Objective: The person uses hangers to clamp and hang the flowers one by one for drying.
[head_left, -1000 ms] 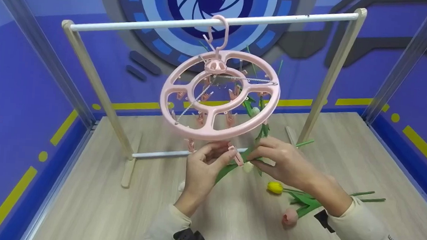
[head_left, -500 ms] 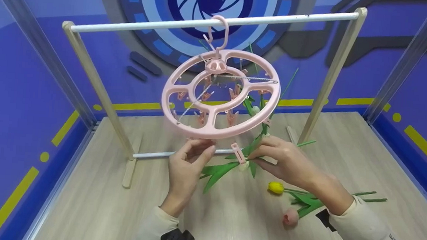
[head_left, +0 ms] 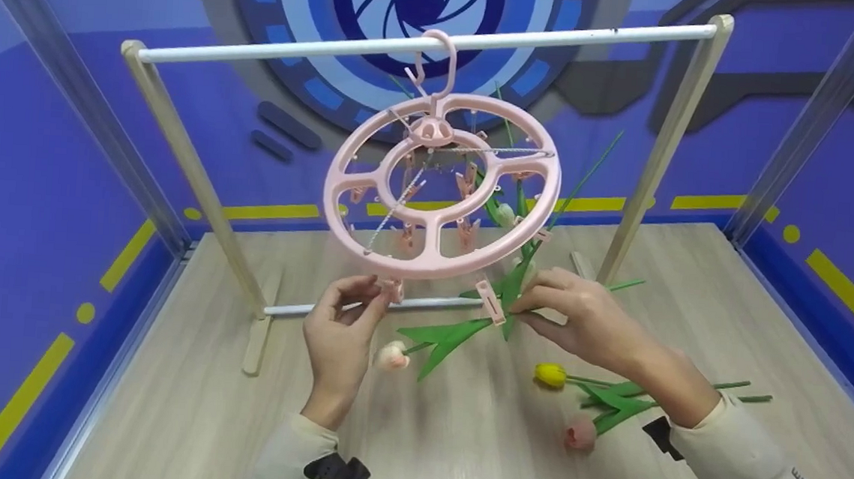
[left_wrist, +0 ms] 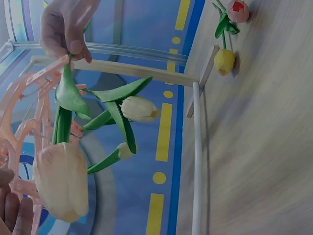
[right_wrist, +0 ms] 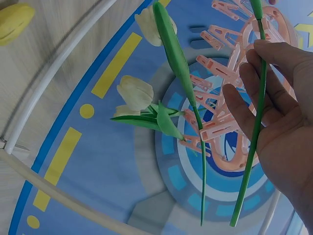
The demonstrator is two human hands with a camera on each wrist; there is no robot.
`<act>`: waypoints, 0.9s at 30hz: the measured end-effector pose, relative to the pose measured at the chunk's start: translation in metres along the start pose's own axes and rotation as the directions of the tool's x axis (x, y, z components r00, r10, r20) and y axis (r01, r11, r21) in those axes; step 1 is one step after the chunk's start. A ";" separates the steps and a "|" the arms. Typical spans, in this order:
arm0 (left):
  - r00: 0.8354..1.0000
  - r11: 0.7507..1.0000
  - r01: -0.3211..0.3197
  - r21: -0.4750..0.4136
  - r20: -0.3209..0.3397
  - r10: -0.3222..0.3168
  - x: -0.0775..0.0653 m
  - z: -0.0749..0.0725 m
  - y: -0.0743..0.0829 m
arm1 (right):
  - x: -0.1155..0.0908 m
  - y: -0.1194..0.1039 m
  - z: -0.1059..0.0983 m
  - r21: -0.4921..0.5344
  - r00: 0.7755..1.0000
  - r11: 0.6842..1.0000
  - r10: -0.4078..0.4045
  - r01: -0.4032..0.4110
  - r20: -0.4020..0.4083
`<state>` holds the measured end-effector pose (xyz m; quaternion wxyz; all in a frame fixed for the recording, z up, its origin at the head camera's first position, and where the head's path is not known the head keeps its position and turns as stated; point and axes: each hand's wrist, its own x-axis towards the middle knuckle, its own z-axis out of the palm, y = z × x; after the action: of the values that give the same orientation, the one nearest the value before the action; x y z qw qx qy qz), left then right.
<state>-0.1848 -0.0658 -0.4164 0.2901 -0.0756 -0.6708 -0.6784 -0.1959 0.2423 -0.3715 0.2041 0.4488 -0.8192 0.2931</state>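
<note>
A round pink clip hanger (head_left: 418,261) hangs by its hook, clothespins dangling below its rings. In the head view my left hand (head_left: 337,338) pinches a clothespin (head_left: 392,290) under the front rim. Right of it, another clothespin (head_left: 490,302) bites the stem of a pale tulip (head_left: 392,357), which lies nearly level with its head to the left. My right hand (head_left: 580,310) holds that stem just beside the clothespin. In the right wrist view the green stem (right_wrist: 259,107) crosses my palm, under the thumb. More white tulips (right_wrist: 134,93) hang from clothespins behind.
A wooden stand with a white top bar (head_left: 282,50) bears the hanger; its lower white bar (head_left: 317,309) runs behind the hands. On the table (head_left: 457,452) at right lie a yellow tulip (head_left: 550,376) and a pink tulip (head_left: 580,433). Patterned walls enclose the table.
My left hand has let go of the clothespin at the stem and moved left to another one. The hanger has tilted slightly. My right hand stays on the stem, shifting a little right.
</note>
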 end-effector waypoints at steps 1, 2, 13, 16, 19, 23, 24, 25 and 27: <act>1.000 1.000 0.009 -0.009 -0.004 -0.009 0.001 0.000 -0.001 | 0.000 0.000 -0.001 -0.001 1.000 1.000 -0.002 0.002 -0.002; 1.000 1.000 0.017 -0.014 -0.004 -0.017 0.001 0.000 -0.002 | -0.001 0.001 -0.001 0.000 1.000 1.000 -0.003 0.003 -0.005; 0.996 1.000 -0.003 0.000 0.090 0.003 0.004 0.004 -0.008 | -0.001 0.002 -0.006 0.006 0.999 1.000 -0.016 0.017 -0.028; 0.995 1.000 -0.010 0.017 0.099 0.008 0.005 0.005 -0.008 | -0.001 0.002 -0.007 0.006 1.000 1.000 -0.012 0.012 -0.021; 0.994 1.000 -0.002 0.017 0.106 0.000 0.004 0.005 -0.007 | -0.001 0.002 -0.007 0.002 1.000 1.000 0.000 0.000 -0.013; 0.993 1.000 0.002 0.003 0.121 -0.002 0.001 0.002 -0.003 | -0.001 0.002 -0.009 -0.007 1.000 1.000 0.030 -0.030 -0.001; 0.992 1.000 0.005 -0.006 0.126 -0.004 0.000 0.002 -0.001 | -0.001 0.002 -0.009 -0.011 0.999 0.999 0.035 -0.035 0.002; 0.992 1.000 0.008 -0.013 0.129 -0.006 -0.001 0.001 0.000 | -0.002 0.002 -0.009 -0.014 0.999 0.999 0.038 -0.038 0.003; 0.991 0.999 0.017 -0.027 0.136 -0.013 -0.002 0.000 0.002 | -0.002 0.003 -0.009 -0.019 0.999 0.999 0.038 -0.038 0.005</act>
<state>-0.1818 -0.0647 -0.4154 0.2378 -0.1206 -0.6798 -0.6832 -0.1967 0.2508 -0.3665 0.2007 0.4318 -0.8309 0.2878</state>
